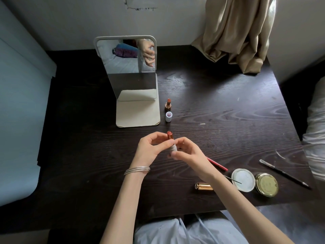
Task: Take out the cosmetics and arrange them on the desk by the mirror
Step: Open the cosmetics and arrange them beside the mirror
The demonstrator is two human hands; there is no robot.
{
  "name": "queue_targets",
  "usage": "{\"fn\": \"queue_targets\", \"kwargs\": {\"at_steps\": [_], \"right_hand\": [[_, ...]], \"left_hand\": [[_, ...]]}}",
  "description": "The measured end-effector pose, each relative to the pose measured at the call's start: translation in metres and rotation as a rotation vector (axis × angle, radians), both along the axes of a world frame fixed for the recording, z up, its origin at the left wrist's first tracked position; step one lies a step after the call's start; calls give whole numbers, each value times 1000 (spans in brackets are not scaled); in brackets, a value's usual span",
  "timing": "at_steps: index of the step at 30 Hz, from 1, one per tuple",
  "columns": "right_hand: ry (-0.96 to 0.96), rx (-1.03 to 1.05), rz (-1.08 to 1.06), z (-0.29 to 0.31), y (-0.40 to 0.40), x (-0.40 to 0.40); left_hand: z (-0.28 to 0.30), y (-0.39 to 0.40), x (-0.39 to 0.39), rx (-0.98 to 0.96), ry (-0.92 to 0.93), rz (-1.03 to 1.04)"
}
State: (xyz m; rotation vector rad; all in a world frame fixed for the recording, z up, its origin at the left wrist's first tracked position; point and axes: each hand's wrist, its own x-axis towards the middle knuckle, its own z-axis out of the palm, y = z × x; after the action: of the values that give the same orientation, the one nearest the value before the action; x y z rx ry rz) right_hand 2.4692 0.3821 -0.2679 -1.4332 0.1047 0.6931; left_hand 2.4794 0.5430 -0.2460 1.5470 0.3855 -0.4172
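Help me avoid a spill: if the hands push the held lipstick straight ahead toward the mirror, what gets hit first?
Probably the white cap standing upright, then the open lipstick behind it; height above the desk is unclear.

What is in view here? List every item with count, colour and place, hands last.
mirror: 1, white frame, back left of desk
desk: 1, dark wood
open lipstick: 1, gold base, upright right of mirror base
white cap: 1, just in front of it
held lipstick: 1, white base, between both hands
red pencil: 1, right of hands
gold tube: 1, lying near right forearm
white lid: 1, front right
gold tin: 1, beside lid
dark brush: 1, far right
curtain: 1, beige, back right
left hand: 1, silver bangles
right hand: 1
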Motion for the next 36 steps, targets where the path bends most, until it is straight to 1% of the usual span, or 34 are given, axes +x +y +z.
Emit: {"fn": "queue_targets", "kwargs": {"at_steps": [2,3,7,9,17,22,26,36], "right_hand": [[41,74,-33,1,1,0],[38,73,-37,1,2,-1],[-30,-33,-27,0,4,-2],[-30,-35,-31,-1,4,-3],[33,79,-24,3,3,-2],[-12,6,-7,4,5,-2],[-7,16,-1,3,7,-2],[-54,-44,33,3,21,0]], "left_hand": [[2,1,0,-11,1,0],[2,1,0,-13,0,-4],[4,2,0,14,0,-23],[5,2,0,17,5,-18],[7,4,-1,12,9,-4],[9,4,-2,28,10,-1],[7,8,-2,40,16,1],[4,20,-6,81,23,34]]}}
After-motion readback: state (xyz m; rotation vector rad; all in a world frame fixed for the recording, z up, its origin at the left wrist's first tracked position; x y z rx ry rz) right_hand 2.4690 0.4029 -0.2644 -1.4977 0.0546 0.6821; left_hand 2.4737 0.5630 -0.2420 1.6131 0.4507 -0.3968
